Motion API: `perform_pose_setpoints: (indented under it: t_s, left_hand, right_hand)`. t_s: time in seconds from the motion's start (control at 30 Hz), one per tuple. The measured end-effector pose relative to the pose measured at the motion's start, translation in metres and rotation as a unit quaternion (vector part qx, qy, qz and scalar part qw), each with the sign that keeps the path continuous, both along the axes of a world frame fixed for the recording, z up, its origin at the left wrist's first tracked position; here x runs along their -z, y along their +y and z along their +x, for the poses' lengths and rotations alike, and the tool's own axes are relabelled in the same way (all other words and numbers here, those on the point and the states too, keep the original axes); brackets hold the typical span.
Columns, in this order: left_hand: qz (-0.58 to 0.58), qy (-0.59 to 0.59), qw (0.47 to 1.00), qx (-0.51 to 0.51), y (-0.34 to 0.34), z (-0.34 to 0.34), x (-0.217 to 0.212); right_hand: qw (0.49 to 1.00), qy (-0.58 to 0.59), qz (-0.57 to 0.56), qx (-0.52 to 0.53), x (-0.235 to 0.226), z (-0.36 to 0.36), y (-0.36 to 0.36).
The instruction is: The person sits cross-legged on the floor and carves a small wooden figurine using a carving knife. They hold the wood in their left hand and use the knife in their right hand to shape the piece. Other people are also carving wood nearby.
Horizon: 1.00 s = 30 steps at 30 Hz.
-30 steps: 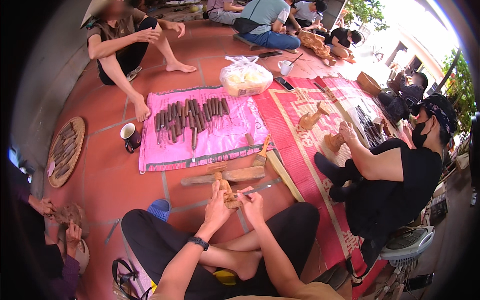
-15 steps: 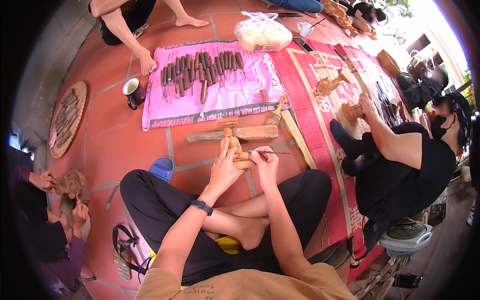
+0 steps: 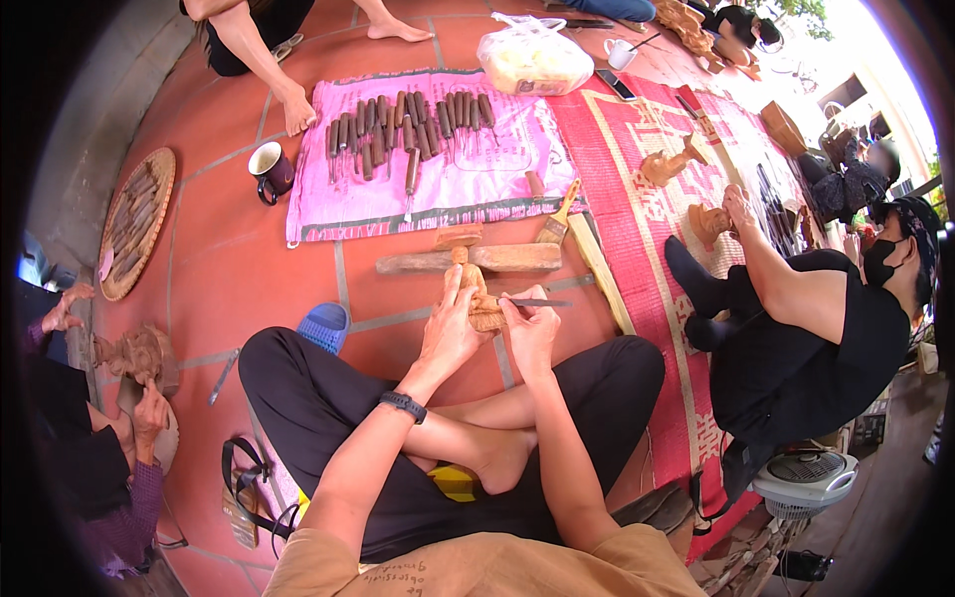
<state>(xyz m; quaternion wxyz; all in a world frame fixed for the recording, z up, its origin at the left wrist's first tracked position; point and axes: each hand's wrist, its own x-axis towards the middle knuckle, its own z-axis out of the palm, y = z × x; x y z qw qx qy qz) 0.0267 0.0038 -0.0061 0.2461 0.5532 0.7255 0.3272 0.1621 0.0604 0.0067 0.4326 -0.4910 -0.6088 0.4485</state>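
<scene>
My left hand (image 3: 451, 333) is closed around a small carved wooden figurine (image 3: 476, 282), steadying it upright above my crossed legs. Its lower part is partly covered by my fingers. Pinched in my right hand (image 3: 530, 328) is a slim, flat, dark tool (image 3: 547, 302), file-like in shape, pointing to the right. The fingertips of that hand rest against the figurine's right side, near its base. Just beyond the figurine lie a wooden beam (image 3: 517, 260) and a small wooden block (image 3: 459, 237). A flat paintbrush (image 3: 559, 215) lies to their right.
Several wood-handled carving tools (image 3: 411, 179) lie on a pink sheet (image 3: 318, 214) ahead, with a dark mug (image 3: 274, 174) at its left. A wooden strip (image 3: 600, 274) borders the red mat (image 3: 637, 234). People sit on both sides; the left one has a carving (image 3: 144, 356).
The tool in my right hand has turned and now shows a broader side. The left neighbour's far hand has lifted away from their carving. The view has shifted slightly.
</scene>
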Motion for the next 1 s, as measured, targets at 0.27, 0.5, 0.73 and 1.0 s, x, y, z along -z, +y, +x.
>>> perform_pose_setpoints:
  t_s: [0.27,0.5,0.73,1.0]
  left_hand:
    - [0.024,0.024,0.999,-0.002,0.0,0.0,-0.001]
    - [-0.002,0.005,1.0,-0.009,0.0,0.0,-0.002]
    - [-0.009,0.008,1.0,-0.009,0.001,0.002,-0.003]
    - [0.035,0.085,0.996,-0.001,-0.003,0.0,0.033]
  right_hand:
    - [0.99,0.1,-0.094,-0.012,0.008,0.006,0.01]
    - [0.993,-0.116,-0.027,-0.009,-0.007,-0.013,0.005]
    - [0.996,-0.04,-0.076,0.018,0.002,-0.006,0.016]
    - [0.982,0.119,-0.145,-0.021,0.03,-0.002,0.026]
